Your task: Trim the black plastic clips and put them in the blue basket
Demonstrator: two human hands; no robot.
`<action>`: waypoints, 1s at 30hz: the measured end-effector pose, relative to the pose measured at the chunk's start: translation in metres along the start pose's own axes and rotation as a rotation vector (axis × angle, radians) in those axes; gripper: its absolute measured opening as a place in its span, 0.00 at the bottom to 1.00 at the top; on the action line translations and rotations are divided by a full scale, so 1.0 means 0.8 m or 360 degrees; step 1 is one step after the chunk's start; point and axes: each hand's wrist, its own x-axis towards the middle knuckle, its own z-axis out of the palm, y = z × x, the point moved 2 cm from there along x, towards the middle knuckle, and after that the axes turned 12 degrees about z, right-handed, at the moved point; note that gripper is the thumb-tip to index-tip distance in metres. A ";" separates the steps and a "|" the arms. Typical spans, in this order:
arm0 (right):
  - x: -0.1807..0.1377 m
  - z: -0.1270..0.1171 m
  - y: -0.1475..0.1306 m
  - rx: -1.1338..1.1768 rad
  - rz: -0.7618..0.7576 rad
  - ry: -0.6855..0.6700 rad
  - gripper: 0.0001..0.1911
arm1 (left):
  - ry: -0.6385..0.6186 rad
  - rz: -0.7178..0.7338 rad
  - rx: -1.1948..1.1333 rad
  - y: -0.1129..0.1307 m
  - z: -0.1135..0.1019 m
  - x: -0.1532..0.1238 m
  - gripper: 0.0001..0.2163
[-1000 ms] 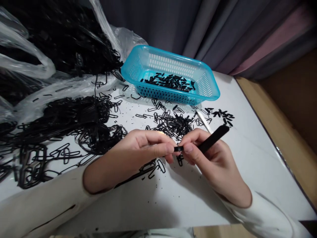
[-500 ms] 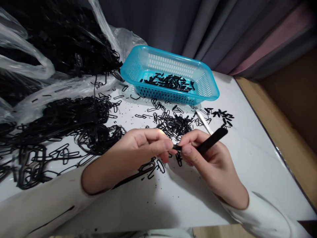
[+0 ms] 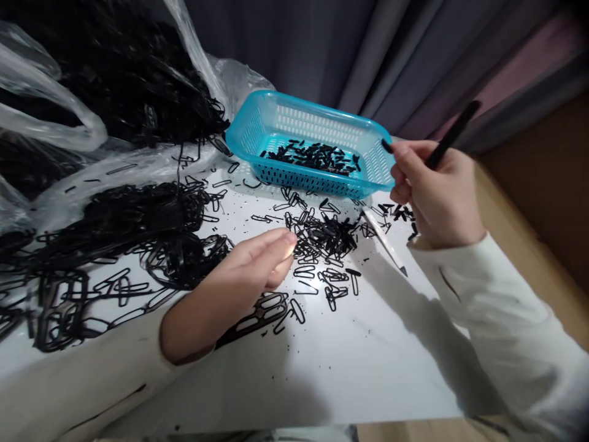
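My right hand (image 3: pixel 435 190) is raised at the right rim of the blue basket (image 3: pixel 257 126). It grips a black stick-like tool (image 3: pixel 453 134) and pinches a small black piece (image 3: pixel 387 146) at its fingertips, just over the rim. Several small black pieces (image 3: pixel 317 156) lie inside the basket. My left hand (image 3: pixel 239 276) rests low on the white table (image 3: pixel 368 356), fingers together and pointing at a heap of thin black plastic loops (image 3: pixel 324 236). Whether it holds anything I cannot tell.
Large tangles of black plastic frames (image 3: pixel 124 221) cover the table's left side, spilling from clear plastic bags (image 3: pixel 55 116). A slim white-handled blade (image 3: pixel 384 240) lies right of the loop heap. Grey curtains hang behind. A wooden edge runs along the table's right side.
My hands have come apart. The right hand rose up and right to the basket rim with the tool and a small piece. The left hand dropped toward the loop heap.
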 end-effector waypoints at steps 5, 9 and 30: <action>-0.001 0.000 0.011 -0.0228 0.0025 -0.0187 0.08 | 0.0251 0.0119 0.0050 0.000 -0.005 0.003 0.18; -0.042 0.004 0.025 -0.1054 -0.0413 -0.0564 0.05 | 0.0339 0.0052 0.0091 -0.003 -0.007 0.000 0.19; -0.109 0.028 0.040 -0.0541 0.0085 -0.0972 0.05 | 0.0004 0.0826 0.1294 -0.012 -0.001 -0.007 0.10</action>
